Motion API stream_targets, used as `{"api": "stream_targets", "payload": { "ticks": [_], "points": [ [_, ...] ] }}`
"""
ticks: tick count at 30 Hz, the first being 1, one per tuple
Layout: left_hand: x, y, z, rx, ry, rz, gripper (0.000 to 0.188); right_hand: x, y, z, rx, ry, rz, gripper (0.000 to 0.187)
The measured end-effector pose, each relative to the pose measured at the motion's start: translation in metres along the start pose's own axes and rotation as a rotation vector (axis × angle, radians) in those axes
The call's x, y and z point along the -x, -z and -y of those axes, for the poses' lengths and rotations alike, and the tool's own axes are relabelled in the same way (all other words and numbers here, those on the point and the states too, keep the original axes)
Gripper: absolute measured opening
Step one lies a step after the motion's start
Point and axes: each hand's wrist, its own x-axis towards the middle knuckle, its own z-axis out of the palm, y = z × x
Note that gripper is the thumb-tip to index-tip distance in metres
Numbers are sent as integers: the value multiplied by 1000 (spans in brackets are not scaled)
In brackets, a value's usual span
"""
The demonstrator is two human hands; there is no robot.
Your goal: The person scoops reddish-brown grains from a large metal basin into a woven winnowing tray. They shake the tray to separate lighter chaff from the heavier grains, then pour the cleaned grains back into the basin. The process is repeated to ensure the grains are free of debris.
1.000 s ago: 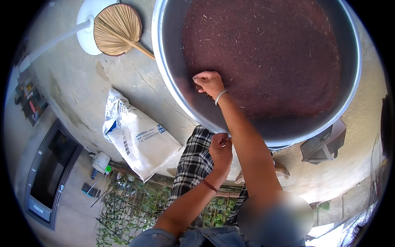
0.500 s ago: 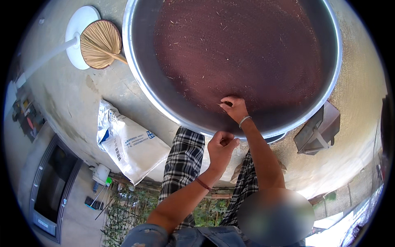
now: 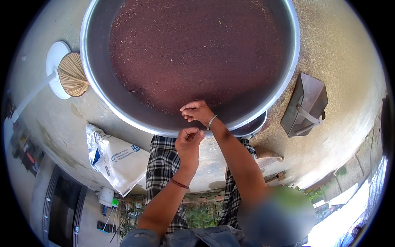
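Observation:
A wide round metal basin holds a layer of small dark reddish-brown grains, with pale bits of straw scattered over them. My right hand, with a silver bangle at its wrist, hovers over the near part of the basin, fingers drawn together. Whatever may lie between its fingertips is too small to make out. Close to the basin's near rim is my left hand, its fingers curled against the thumb. Anything in it is hidden. The two hands are apart, the right one slightly farther out.
Left of the basin, a palm-leaf fan lies against a white round stand base. A white printed sack lies nearer me. At right sits a metal scoop-like box with a handle. Part of another vessel shows below the basin's rim.
My view has shifted, so the basin and the things around it sit farther left. My right hand has drawn back toward the near rim, closer to my left hand.

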Motion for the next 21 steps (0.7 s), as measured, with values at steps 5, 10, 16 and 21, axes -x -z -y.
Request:
{"api": "stream_targets", "payload": {
  "ticks": [5,10,16,21],
  "points": [
    [4,-12,0,-154,-97,-36,13,89,54,32,185,79,0,12],
    [1,-18,10,-155,-113,-23,11,164,119,-5,853,310,-216,17],
    [1,-21,5,-101,-29,-42,9,179,126,46,1185,414,-460,32],
    [-5,-22,5,-116,25,6,9,93,176,146,927,496,-1007,50]
  ]
}}
